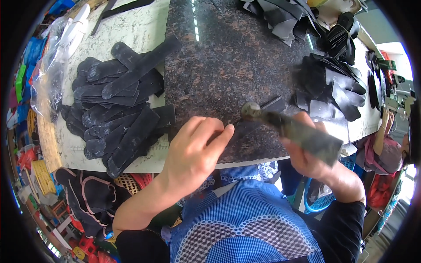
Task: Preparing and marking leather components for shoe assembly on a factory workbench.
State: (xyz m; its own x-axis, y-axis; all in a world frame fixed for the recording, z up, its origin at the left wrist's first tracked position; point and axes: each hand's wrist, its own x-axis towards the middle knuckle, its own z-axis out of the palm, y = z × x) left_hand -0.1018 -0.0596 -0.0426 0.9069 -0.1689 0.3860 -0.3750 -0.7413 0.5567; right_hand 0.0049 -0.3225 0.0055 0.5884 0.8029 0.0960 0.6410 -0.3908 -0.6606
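Note:
My right hand [300,151] is closed round a blurred hammer [307,138] with a rounded metal end [251,111] and a wide, block-like far end. That rounded end is over a dark stone slab [210,65], close to my left fingertips. My left hand [193,147] is palm down with bent fingers, its fingertips at a black leather-like strip [245,131] lying on the slab near the front edge. The strip is partly hidden by the hand and hammer. Another end of black material [274,104] shows just beyond the hammer.
To the left, a heap of black round-ended strips [118,101] covers part of the white table [144,22]. More black pieces [331,85] are piled at right and at the far side [285,17]. Clear plastic wrap [48,83] lies far left. Another person [383,151] is at right.

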